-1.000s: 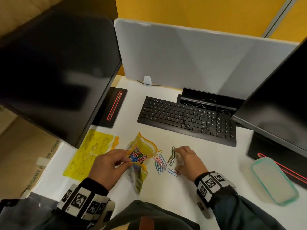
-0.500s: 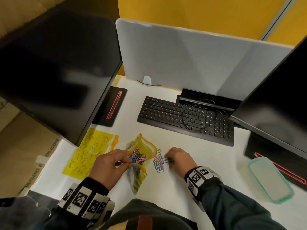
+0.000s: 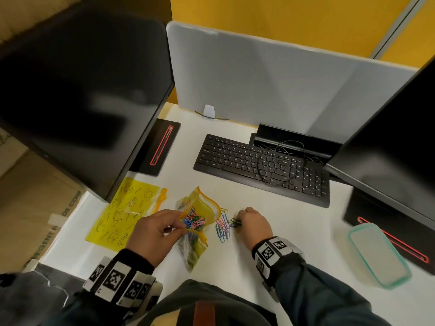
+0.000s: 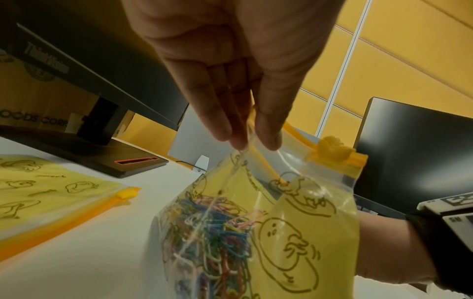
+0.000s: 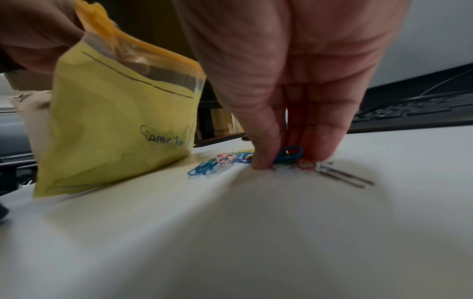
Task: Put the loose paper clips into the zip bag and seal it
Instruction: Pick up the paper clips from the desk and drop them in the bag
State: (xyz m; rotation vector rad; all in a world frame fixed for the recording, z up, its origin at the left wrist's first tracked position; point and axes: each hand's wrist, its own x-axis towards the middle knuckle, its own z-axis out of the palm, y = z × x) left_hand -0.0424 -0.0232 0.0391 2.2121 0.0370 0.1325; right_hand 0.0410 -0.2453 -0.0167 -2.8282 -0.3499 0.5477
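A yellow zip bag (image 3: 196,214) (image 4: 294,232) (image 5: 115,125) with an orange slider stands open on the white desk, with several coloured paper clips (image 4: 217,232) inside. My left hand (image 3: 154,232) (image 4: 245,139) pinches the near rim of its mouth and holds it up. Just right of the bag lies a small heap of loose paper clips (image 3: 223,228) (image 5: 222,161). My right hand (image 3: 253,223) (image 5: 284,159) is down on the desk at the heap's right side, thumb and fingers pinched on a few clips.
A second yellow zip bag (image 3: 122,214) lies flat to the left. A black keyboard (image 3: 261,165) with a cable sits behind. Two black monitors (image 3: 82,90) flank the desk. A teal-rimmed lid (image 3: 379,254) lies at the right.
My right hand slid left across the desk, raking the spread clips into a tighter heap beside the bag, and now pinches some. The left hand kept hold of the bag's mouth.
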